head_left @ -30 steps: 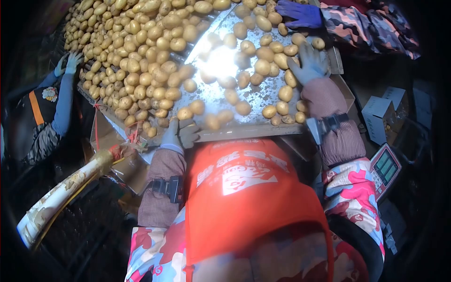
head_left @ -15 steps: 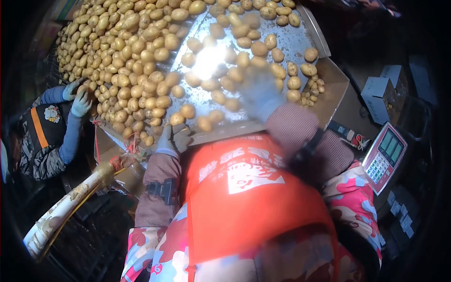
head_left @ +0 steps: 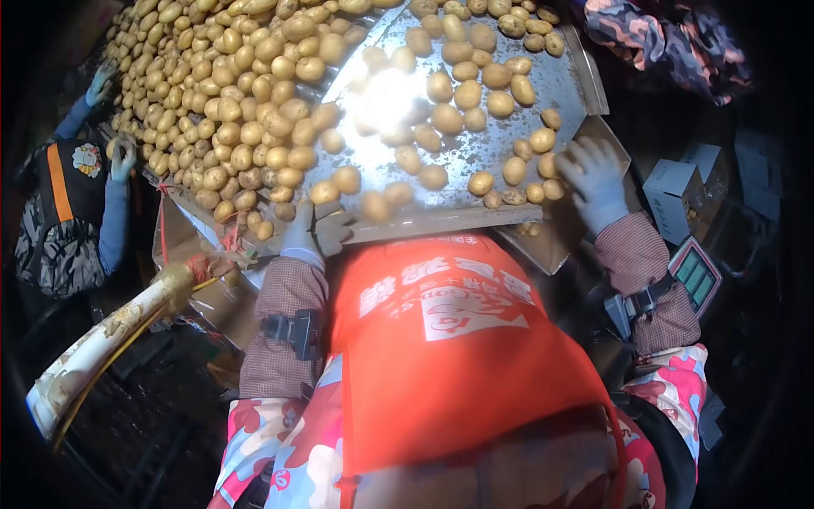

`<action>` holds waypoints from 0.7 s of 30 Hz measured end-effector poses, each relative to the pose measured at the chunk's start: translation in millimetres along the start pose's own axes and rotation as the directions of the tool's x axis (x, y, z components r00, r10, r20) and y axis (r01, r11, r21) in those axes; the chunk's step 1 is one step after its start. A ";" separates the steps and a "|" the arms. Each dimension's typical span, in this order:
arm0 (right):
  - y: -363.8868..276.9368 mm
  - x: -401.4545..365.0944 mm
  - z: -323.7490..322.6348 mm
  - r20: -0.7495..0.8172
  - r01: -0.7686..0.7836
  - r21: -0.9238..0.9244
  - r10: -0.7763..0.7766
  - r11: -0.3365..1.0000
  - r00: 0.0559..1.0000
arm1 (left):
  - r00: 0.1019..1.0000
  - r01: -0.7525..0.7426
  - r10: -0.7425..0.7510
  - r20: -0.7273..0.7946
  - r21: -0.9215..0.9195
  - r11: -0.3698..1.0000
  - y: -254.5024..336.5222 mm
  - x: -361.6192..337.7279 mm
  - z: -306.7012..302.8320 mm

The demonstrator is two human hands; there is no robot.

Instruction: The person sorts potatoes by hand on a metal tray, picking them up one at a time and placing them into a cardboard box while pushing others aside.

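A metal sorting tray (head_left: 497,214) lies before me with scattered potatoes (head_left: 467,94) on it. At its near left corner rests my left hand (head_left: 319,230) in a grey glove, fingers apart, close to a couple of potatoes and holding none. My right hand (head_left: 594,180), also gloved, is at the tray's right end with fingers spread. Its fingertips are beside a small cluster of potatoes (head_left: 514,170), and no potato shows in its grip. Below that hand an open cardboard box (head_left: 551,246) is partly hidden by the tray, with a few small potatoes visible inside.
A large potato heap (head_left: 229,110) fills the upper left. A co-worker's gloved hand (head_left: 123,159) is at its left edge. A taped white pole (head_left: 110,335) juts from lower left. At right are a digital scale (head_left: 697,276) and small boxes (head_left: 670,199); a camouflage sleeve (head_left: 661,38) appears above.
My right hand has swept from the tray's middle to its right end, and potatoes have shifted right with it. My left hand stays at the corner. The co-worker's hands have moved apart.
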State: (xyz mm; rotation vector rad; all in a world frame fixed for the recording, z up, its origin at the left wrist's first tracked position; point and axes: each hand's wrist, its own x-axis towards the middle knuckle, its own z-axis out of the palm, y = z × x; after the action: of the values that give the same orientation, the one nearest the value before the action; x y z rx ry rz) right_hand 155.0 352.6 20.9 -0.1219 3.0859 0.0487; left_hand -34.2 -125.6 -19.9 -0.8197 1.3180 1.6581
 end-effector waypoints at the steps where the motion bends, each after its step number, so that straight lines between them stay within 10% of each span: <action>1: -14.6 7.8 2.7 0.017 0.132 0.104 -0.135 0.986 0.991 | 1.000 0.011 -0.011 -0.005 0.017 1.000 0.4 -0.2 -0.7; 6: -73.3 40.6 32.9 -0.013 0.500 0.169 -0.505 0.849 0.863 | 0.999 0.037 -0.034 -0.040 0.057 0.998 7.8 -9.0 9.0; 15: -115.3 110.0 6.7 0.460 0.524 0.155 -0.531 0.837 0.712 | 0.988 0.028 -0.017 -0.156 0.069 0.997 7.5 -9.2 12.2; 18: -94.0 107.3 21.2 0.222 0.215 0.473 -0.352 0.854 0.909 | 0.997 0.016 -0.009 -0.077 0.089 0.996 1.0 -0.1 -4.3; 21: -100.8 119.1 4.4 0.251 -0.196 0.838 -0.041 0.509 0.967 | 0.998 0.057 -0.050 0.041 -0.193 0.979 -2.9 -4.5 12.2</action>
State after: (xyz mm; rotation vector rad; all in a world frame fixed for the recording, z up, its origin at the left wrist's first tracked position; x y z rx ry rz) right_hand 44.7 243.0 7.1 0.0743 2.4715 -1.3512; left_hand -29.6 -114.4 -14.4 -0.9276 1.1118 1.7700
